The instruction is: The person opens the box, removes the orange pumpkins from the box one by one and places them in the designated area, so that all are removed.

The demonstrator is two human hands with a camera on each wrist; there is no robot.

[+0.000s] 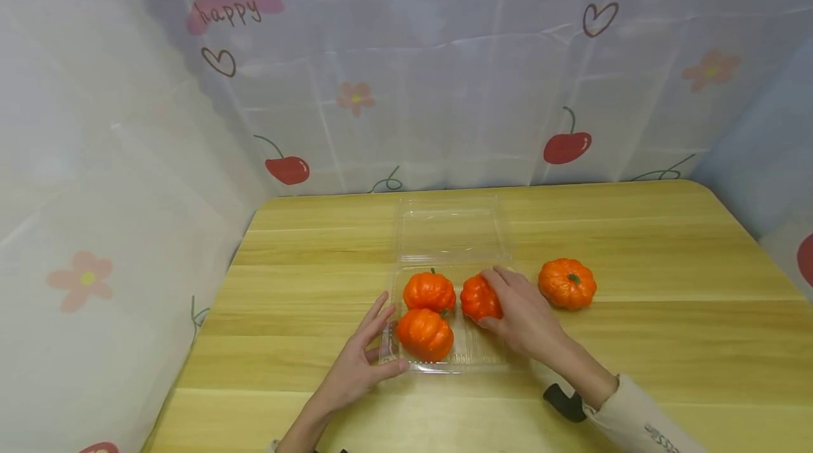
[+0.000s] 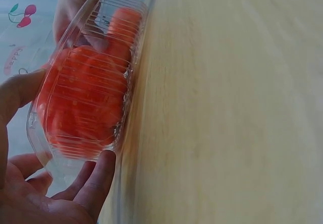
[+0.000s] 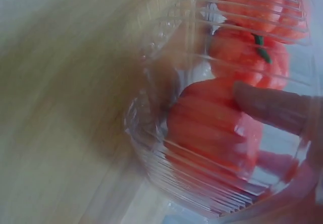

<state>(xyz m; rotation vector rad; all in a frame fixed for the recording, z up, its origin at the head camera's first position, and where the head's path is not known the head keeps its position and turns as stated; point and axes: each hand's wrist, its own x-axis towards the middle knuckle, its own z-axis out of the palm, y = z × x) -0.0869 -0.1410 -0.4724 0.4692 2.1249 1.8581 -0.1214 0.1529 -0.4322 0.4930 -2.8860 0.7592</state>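
A clear plastic clamshell box (image 1: 466, 361) lies on the table with its lid (image 1: 452, 233) folded back. Two small orange pumpkins, a rear one (image 1: 429, 291) and a front one (image 1: 424, 335), sit in its left half. My right hand (image 1: 527, 315) grips a third pumpkin (image 1: 479, 298) within the right half; the right wrist view shows the thumb (image 3: 272, 105) against this pumpkin (image 3: 212, 128) through the ribbed wall. At the box's front left corner is my left hand (image 1: 356, 365), fingers spread along the side and thumb at the front rim.
Another orange pumpkin (image 1: 567, 284) with a green stem rests on the wooden table (image 1: 667, 319), right of the box. A black curved object (image 1: 564, 403) shows beside the right sleeve. A printed curtain (image 1: 444, 100) hangs behind the table.
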